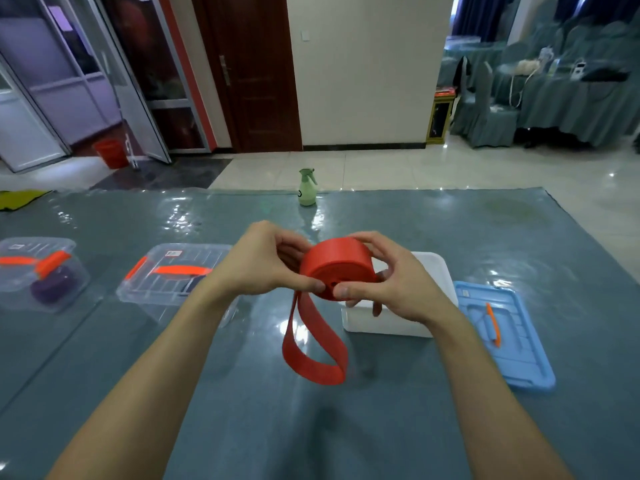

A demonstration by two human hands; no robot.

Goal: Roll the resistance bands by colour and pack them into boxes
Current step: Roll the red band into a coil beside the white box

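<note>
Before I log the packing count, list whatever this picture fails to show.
White box: head view; its inside is mostly hidden by the right hand and the red band.
Middle clear box: head view; contents blurred by its lid, partly covered by the left forearm.
Box labels: head view; too small to read.
Left hand: head view; some fingers hidden behind the band.
</note>
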